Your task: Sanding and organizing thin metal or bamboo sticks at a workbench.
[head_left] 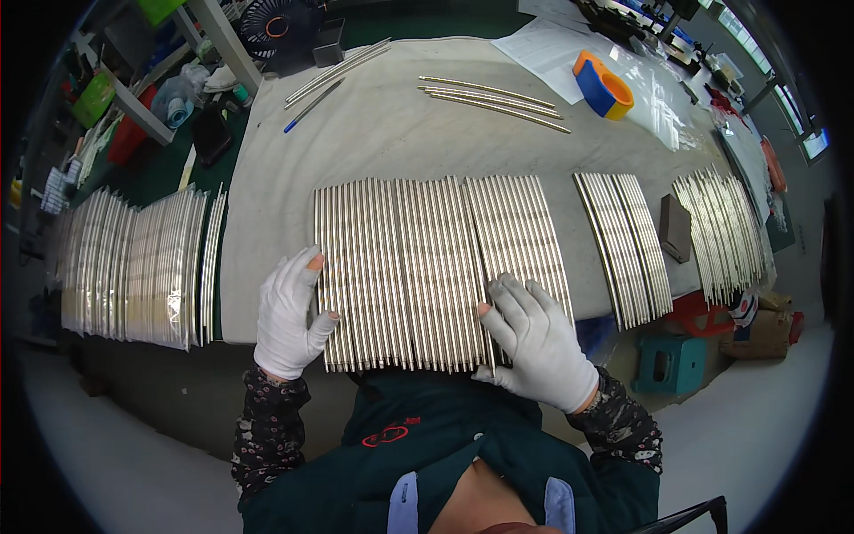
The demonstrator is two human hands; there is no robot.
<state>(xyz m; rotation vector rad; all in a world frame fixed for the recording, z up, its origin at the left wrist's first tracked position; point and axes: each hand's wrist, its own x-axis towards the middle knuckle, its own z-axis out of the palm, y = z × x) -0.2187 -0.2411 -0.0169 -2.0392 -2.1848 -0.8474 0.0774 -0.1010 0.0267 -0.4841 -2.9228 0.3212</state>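
Observation:
A wide row of slim silvery metal rods (400,267) lies side by side on the grey cloth in front of me. On its right a second group of rods (520,222) adjoins it, parted by a narrow slanting gap. My left hand (289,316), in a white glove with some bare fingertips, rests against the row's left edge with thumb and fingers apart. My right hand (534,338), gloved likewise, spreads its fingers over the lower part of the right-hand group. Its thumb touches the lower end of a rod by the gap. The rods beneath that palm are hidden.
Bagged rods (133,267) lie at the left. More rods (627,249), a dark block (674,228) and another rod bundle (721,236) sit at the right. Farther back are loose rods (498,102), a blue pen (311,107) and an orange-and-blue tape dispenser (605,86).

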